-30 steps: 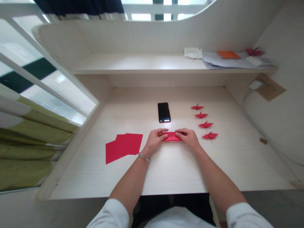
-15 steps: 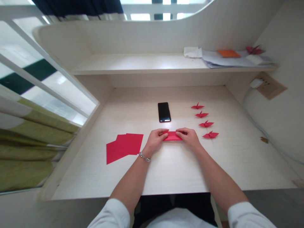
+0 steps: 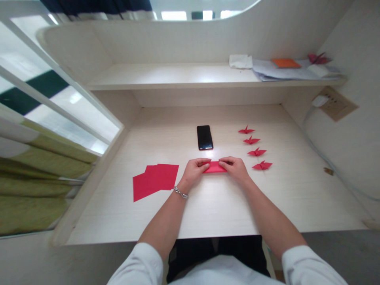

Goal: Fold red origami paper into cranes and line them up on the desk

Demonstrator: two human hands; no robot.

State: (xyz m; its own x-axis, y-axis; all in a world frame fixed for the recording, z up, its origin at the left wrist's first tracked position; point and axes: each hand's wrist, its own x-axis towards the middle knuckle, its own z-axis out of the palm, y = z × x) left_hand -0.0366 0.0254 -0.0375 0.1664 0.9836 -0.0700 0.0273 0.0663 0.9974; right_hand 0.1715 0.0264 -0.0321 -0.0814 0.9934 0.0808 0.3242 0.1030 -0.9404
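Observation:
A folded strip of red origami paper (image 3: 215, 167) is pinched between both hands just above the desk. My left hand (image 3: 194, 171) grips its left end with thumb and fingers; a chain bracelet circles that wrist. At the opposite end, my right hand (image 3: 235, 168) closes on the paper the same way. To the left lie several overlapping sheets of red paper (image 3: 162, 178), flat on the desk. Several folded red paper cranes (image 3: 257, 152) form a column right of my right hand.
A black phone (image 3: 204, 137) lies beyond my hands. Papers (image 3: 268, 74), an orange pad (image 3: 286, 63) and a crumpled tissue (image 3: 240, 61) rest on the raised shelf (image 3: 166, 75). A white charger (image 3: 320, 101) with its cable is plugged in at the right wall.
The view has tipped down slightly, so everything sits a little higher or lower in frame. Both hands keep the same hold on the folded paper.

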